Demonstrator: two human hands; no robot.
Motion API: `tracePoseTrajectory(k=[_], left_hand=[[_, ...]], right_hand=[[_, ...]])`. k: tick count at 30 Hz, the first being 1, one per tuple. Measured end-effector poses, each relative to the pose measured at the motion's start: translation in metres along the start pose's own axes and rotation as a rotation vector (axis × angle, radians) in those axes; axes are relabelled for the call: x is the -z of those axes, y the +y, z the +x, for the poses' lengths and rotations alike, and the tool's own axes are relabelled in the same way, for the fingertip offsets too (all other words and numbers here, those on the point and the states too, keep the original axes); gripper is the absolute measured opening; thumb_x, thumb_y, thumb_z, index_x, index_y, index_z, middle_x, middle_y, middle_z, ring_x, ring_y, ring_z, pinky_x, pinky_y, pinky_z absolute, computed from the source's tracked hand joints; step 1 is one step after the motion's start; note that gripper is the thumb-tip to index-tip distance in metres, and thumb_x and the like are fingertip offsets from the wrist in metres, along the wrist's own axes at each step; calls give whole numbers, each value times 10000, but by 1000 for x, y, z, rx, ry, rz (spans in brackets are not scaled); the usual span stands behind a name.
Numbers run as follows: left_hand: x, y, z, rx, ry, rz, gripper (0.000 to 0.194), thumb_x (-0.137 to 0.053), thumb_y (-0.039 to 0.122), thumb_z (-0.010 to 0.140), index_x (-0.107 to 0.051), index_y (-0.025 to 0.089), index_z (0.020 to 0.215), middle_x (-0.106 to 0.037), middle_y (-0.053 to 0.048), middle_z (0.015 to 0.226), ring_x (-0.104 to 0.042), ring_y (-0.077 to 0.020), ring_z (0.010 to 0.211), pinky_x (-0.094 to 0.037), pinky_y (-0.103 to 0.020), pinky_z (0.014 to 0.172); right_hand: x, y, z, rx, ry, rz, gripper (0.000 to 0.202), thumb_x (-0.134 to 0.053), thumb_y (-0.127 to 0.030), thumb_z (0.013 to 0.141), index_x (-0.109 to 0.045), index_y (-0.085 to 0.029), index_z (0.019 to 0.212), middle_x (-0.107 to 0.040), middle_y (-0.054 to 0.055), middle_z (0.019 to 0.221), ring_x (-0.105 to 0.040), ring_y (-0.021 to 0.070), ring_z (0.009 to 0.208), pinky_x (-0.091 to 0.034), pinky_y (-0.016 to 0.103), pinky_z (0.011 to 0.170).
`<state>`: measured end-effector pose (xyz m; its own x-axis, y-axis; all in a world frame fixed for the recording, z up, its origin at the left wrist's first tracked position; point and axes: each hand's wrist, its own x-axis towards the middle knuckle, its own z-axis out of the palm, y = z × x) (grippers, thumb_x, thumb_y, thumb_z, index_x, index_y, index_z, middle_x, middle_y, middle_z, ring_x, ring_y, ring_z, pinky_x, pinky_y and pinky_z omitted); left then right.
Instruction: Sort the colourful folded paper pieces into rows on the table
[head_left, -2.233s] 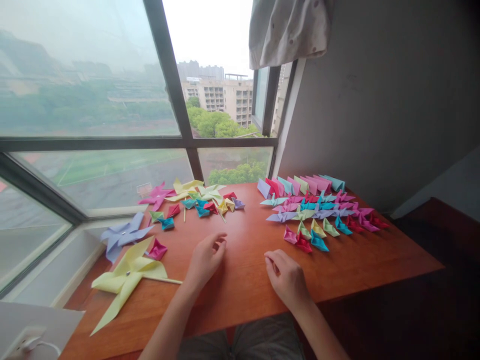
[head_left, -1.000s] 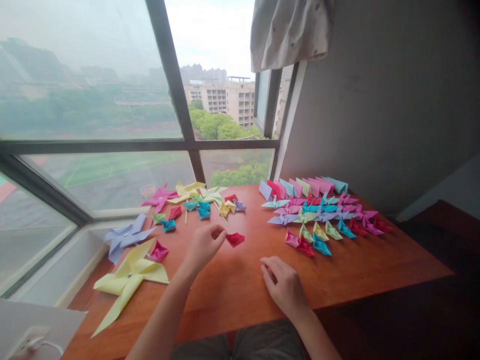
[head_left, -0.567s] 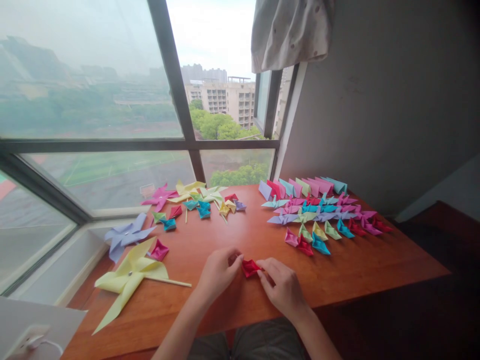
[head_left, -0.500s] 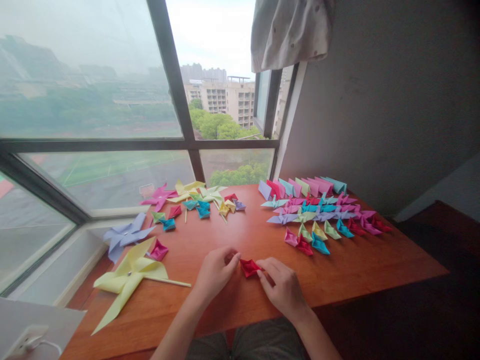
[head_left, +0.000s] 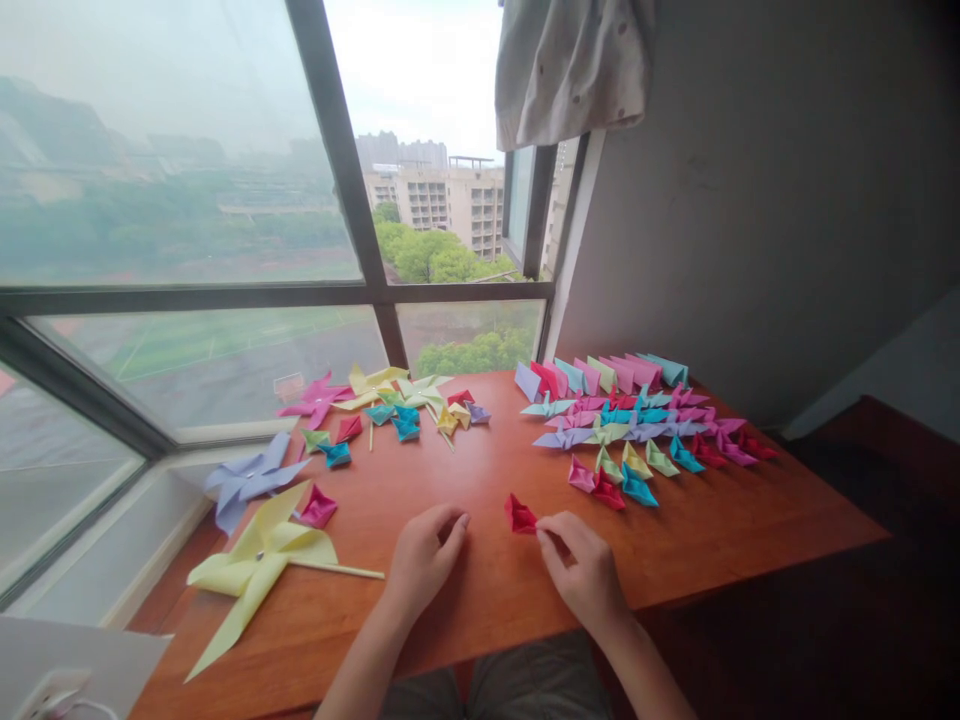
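Right now, just below and right of the frame's centre, the right hand pinches a red paper boat by its right-hand tip between thumb and fingers; whether the boat touches the desk is hard to tell. To its left, the left hand is apart from it, fingers loosely curled around nothing. A large yellow pinwheel lies at lower left.

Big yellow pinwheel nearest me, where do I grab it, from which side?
Probably by the free end of its stick, left hand coming from the right: the stick juts rightward toward that hand, past broad paper vanes that could crease.
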<state>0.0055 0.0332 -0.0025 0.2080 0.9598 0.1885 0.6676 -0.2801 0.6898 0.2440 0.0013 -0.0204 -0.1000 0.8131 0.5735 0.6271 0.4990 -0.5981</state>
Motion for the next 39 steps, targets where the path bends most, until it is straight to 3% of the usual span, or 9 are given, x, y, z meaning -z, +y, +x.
tracePoseTrajectory(k=[3,7,10,12,16,20,29,39], left_hand=[[-1,-1,-1,5,7,-3,287,-465,345,944,-672,188,824,-701,-46,788,-618,-188,718,-426,-262,668],[-3,0,-1,11,-20,47,282,-459,337,944,-677,194,835,-706,-49,809,-624,-199,744,-428,-269,673],[-4,1,-2,6,-39,82,276,-454,325,945,-676,200,840,-701,-49,811,-625,-201,758,-431,-272,688],[-5,1,-2,0,-41,97,270,-451,321,944,-674,204,845,-698,-48,809,-622,-198,756,-432,-273,693],[-6,-1,-2,-14,-38,127,253,-458,313,937,-668,208,840,-692,-48,804,-617,-197,751,-433,-272,696],[-7,-1,-4,-34,-43,147,246,-460,310,935,-659,210,833,-683,-48,801,-613,-198,755,-435,-274,698],[-5,3,-5,-81,-95,152,231,-460,294,921,-654,209,826,-663,-47,786,-595,-196,750,-439,-280,699],[-3,5,-6,-96,-97,152,222,-459,271,922,-648,209,825,-662,-49,789,-593,-194,749,-439,-282,704]], right_hand=[[31,16,0,-14,158,-80,117,-527,-206,936,-644,-204,949,-675,50,866,-643,156,778,-498,249,712],[88,54,-1,-51,330,-312,132,-573,-279,919,-672,-193,937,-698,63,888,-653,172,786,-495,266,750],[119,88,-8,-109,360,-493,211,-555,-350,921,-685,-184,915,-710,68,868,-654,179,751,-481,269,723],[128,108,-15,-143,342,-563,263,-528,-384,926,-690,-178,909,-713,73,858,-654,182,738,-472,269,700],[128,132,-26,-198,289,-629,322,-476,-410,934,-696,-178,902,-713,77,838,-641,175,687,-448,267,645],[122,140,-27,-246,274,-686,333,-462,-415,926,-704,-188,906,-720,76,863,-638,181,691,-421,269,597],[120,144,-22,-258,244,-661,315,-471,-400,919,-709,-193,920,-727,73,902,-647,172,711,-432,259,612],[119,138,-23,-253,300,-655,376,-461,-431,926,-716,-162,987,-720,91,867,-631,175,663,-440,273,614]])
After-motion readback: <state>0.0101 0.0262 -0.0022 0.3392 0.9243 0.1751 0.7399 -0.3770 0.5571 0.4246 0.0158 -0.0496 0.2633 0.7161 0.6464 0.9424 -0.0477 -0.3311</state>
